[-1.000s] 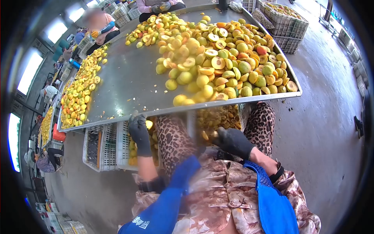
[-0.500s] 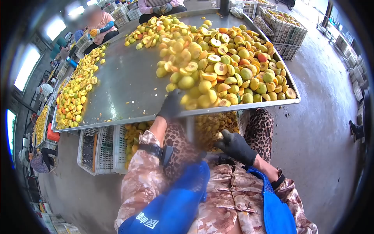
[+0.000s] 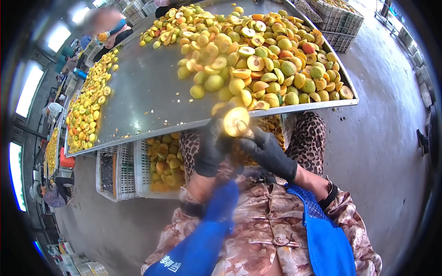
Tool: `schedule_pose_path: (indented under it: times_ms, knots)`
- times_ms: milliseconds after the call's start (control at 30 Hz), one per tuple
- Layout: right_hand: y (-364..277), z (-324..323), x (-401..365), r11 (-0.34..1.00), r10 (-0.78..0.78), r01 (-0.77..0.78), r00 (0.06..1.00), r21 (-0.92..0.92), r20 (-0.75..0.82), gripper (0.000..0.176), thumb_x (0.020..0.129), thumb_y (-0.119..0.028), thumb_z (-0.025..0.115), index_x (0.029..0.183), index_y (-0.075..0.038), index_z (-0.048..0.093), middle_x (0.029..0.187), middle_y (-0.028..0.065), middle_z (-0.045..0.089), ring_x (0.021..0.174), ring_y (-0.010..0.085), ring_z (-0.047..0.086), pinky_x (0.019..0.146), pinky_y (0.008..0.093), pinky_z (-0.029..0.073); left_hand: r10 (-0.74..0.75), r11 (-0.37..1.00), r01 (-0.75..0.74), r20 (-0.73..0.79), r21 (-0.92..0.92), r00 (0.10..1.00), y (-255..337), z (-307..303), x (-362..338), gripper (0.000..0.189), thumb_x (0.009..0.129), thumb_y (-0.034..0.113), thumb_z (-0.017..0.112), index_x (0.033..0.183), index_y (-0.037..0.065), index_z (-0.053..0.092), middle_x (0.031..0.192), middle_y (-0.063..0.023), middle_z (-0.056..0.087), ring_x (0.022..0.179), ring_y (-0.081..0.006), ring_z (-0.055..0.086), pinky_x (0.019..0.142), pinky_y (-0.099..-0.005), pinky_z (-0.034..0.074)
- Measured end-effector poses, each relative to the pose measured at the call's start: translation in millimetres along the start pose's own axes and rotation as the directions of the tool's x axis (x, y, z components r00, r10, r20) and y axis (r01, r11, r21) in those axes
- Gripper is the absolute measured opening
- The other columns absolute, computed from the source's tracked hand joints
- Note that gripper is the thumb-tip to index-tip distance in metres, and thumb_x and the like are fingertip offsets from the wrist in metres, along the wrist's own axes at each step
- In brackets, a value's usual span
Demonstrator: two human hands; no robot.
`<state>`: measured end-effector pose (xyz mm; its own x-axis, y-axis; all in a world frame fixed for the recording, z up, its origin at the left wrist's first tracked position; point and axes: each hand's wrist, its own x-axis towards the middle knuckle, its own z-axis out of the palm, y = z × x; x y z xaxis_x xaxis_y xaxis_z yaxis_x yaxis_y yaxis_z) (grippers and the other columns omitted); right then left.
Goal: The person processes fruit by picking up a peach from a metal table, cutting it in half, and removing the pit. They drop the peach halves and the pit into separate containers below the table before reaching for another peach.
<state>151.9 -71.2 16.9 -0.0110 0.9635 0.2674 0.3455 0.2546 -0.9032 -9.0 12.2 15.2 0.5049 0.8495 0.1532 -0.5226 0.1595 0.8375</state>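
A peach half (image 3: 236, 122), cut side up, is in my left hand (image 3: 209, 149), whose black glove is blurred. My right hand (image 3: 272, 154), also in a black glove, is closed with its fingertips right at the fruit's lower edge. A small pale thing shows at those fingertips; I cannot tell what it is. Both hands are just below the near rim of the metal table (image 3: 156, 132). On the table above them lies a large heap of peach halves (image 3: 281, 69), yellow-green outside and some with brown stones showing.
Another row of peach halves (image 3: 90, 108) lines the table's left side. Beneath the table stand white crates (image 3: 126, 172), one holding fruit pieces (image 3: 165, 161). Stacked crates (image 3: 338, 23) are at the far right. A person (image 3: 113, 32) sits at the far left edge.
My left hand has come down from the table's rim and now holds a peach half in front of me. My right hand has risen slightly to meet it.
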Motion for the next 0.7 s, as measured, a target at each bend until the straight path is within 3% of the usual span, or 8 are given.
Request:
schedule_pose_path:
  times_ms: [100, 167, 333, 400, 467, 533, 600, 700]
  knots:
    - [2, 1, -2, 0.983, 0.155, -0.147, 0.986, 0.113, -0.065, 0.032, 0.093, -0.029, 0.069, 0.104, 0.0, 0.062, 0.084, 0.0241, 0.069, 0.079, 0.043, 0.069, 0.071, 0.0481, 0.053, -0.053, 0.994, 0.055, 0.018, -0.094, 0.998, 3, 20, 1, 0.052, 0.107, 0.032, 0.051, 0.145, -0.002, 0.048, 0.128, -0.0146, 0.062, 0.109, -0.0222, 0.063, 0.097, -0.0352, 0.053]
    - [-4, 2, -4, 0.983, 0.166, -0.156, 0.979, 0.094, -0.119, 0.032, 0.094, -0.029, 0.068, 0.105, 0.0, 0.061, 0.083, 0.0245, 0.068, 0.078, 0.0436, 0.069, 0.071, 0.0486, 0.053, -0.092, 0.988, 0.088, -0.024, -0.127, 0.995, 7, 36, 0, 0.049, 0.107, 0.029, 0.05, 0.143, -0.004, 0.05, 0.125, -0.0142, 0.064, 0.105, -0.0207, 0.065, 0.094, -0.0336, 0.055]
    - [-9, -5, -9, 0.994, 0.089, -0.075, 0.975, 0.074, -0.204, 0.033, 0.095, -0.029, 0.067, 0.105, 0.001, 0.061, 0.084, 0.0248, 0.068, 0.08, 0.0435, 0.069, 0.071, 0.0484, 0.053, 0.145, 0.966, -0.122, -0.086, 0.229, 0.986, 8, 71, 3, 0.042, 0.105, 0.023, 0.05, 0.135, -0.006, 0.055, 0.113, -0.0131, 0.069, 0.093, -0.0165, 0.067, 0.085, -0.0297, 0.056]
    - [-9, -9, -8, 1.0, 0.022, -0.019, 0.982, 0.02, -0.186, 0.032, 0.096, -0.029, 0.067, 0.105, 0.002, 0.061, 0.086, 0.0246, 0.069, 0.081, 0.0434, 0.069, 0.071, 0.0486, 0.053, 0.094, 0.989, -0.086, -0.056, 0.124, 0.994, 14, 73, 2, 0.041, 0.105, 0.023, 0.051, 0.133, -0.006, 0.057, 0.112, -0.0134, 0.069, 0.092, -0.0163, 0.067, 0.084, -0.0293, 0.056]
    - [-4, -6, -8, 0.986, 0.133, -0.109, 0.971, 0.126, -0.198, 0.031, 0.096, -0.027, 0.066, 0.108, 0.001, 0.061, 0.089, 0.0239, 0.069, 0.082, 0.0433, 0.068, 0.072, 0.0488, 0.053, 0.098, 0.987, -0.093, -0.036, 0.132, 0.994, 14, 74, 2, 0.041, 0.105, 0.025, 0.051, 0.132, -0.005, 0.058, 0.112, -0.014, 0.069, 0.09, -0.0165, 0.067, 0.081, -0.029, 0.056]
    - [5, -4, -8, 0.977, 0.177, -0.148, 0.965, 0.156, -0.194, 0.031, 0.096, -0.027, 0.066, 0.11, 0.0, 0.061, 0.09, 0.0236, 0.069, 0.084, 0.0431, 0.068, 0.073, 0.0486, 0.053, 0.058, 0.997, -0.053, -0.086, 0.061, 0.995, 14, 79, 3, 0.04, 0.105, 0.026, 0.051, 0.129, -0.005, 0.059, 0.111, -0.0148, 0.069, 0.087, -0.017, 0.067, 0.077, -0.0287, 0.057]
    - [11, -2, -11, 0.985, 0.153, -0.134, 0.972, 0.112, -0.179, 0.032, 0.096, -0.026, 0.067, 0.114, 0.0, 0.061, 0.091, 0.0237, 0.069, 0.085, 0.0427, 0.069, 0.074, 0.0479, 0.054, -0.07, 0.988, 0.042, -0.182, -0.151, 0.981, 16, 87, 0, 0.038, 0.106, 0.027, 0.05, 0.125, -0.005, 0.061, 0.11, -0.0156, 0.069, 0.084, -0.0177, 0.067, 0.072, -0.0284, 0.057]
    - [5, -3, -16, 0.985, 0.152, -0.139, 0.979, 0.098, -0.138, 0.034, 0.098, -0.025, 0.066, 0.12, 0.0, 0.06, 0.097, 0.0247, 0.069, 0.093, 0.0411, 0.07, 0.08, 0.0455, 0.054, -0.004, 0.998, 0.022, -0.284, 0.06, 0.959, 1, 82, 2, 0.036, 0.106, 0.027, 0.049, 0.118, -0.004, 0.064, 0.11, -0.0164, 0.069, 0.081, -0.0182, 0.066, 0.066, -0.027, 0.056]
